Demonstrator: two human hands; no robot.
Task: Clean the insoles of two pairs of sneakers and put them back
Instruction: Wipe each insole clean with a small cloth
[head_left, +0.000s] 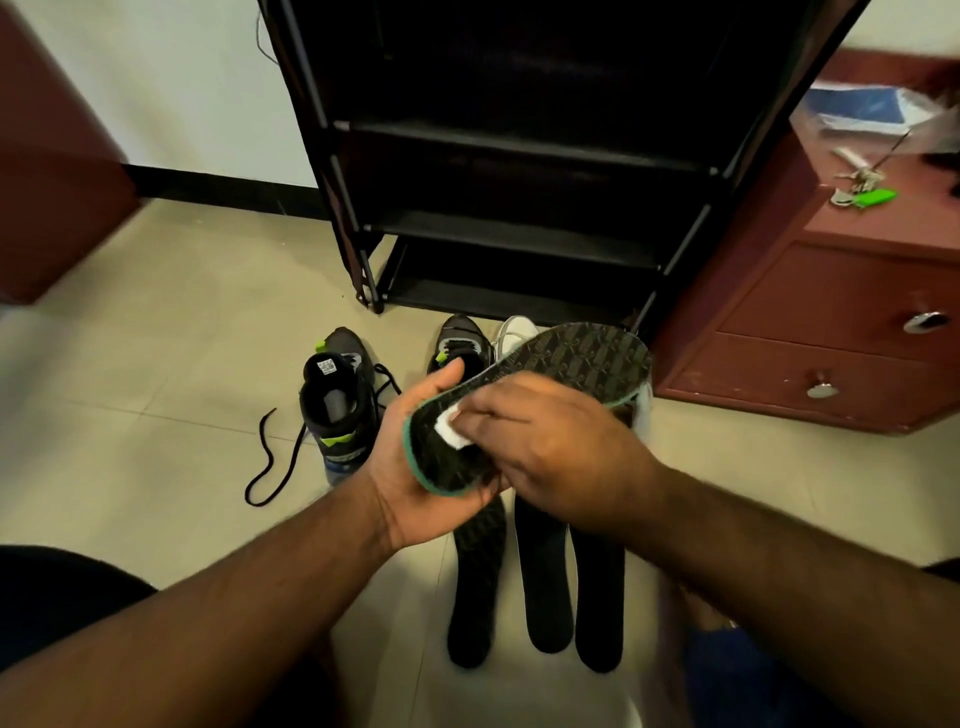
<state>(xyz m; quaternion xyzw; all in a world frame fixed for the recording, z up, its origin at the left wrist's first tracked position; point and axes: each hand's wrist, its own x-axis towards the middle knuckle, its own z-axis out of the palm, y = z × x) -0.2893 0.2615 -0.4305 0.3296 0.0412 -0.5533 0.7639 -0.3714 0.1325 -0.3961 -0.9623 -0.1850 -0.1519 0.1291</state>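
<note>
Both hands are working: the left hand (415, 457) is cradling a green-edged insole (519, 405) while the right hand (545, 441) is pinching a white wipe (451, 427) against its heel. Wiping is underway; 3 insoles (545, 582) are lying on the floor (182, 364), likely needing cleaning next.

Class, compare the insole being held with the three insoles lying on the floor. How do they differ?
1. The held insole is up in the air, gripped at its heel end by the left hand; the floor insoles lie flat on the tiles, untouched.
2. The right hand presses a white wipe onto the held insole; no wipe touches the floor insoles.
3. The held insole points up and right; the floor insoles lie side by side.

All are dark.
</note>
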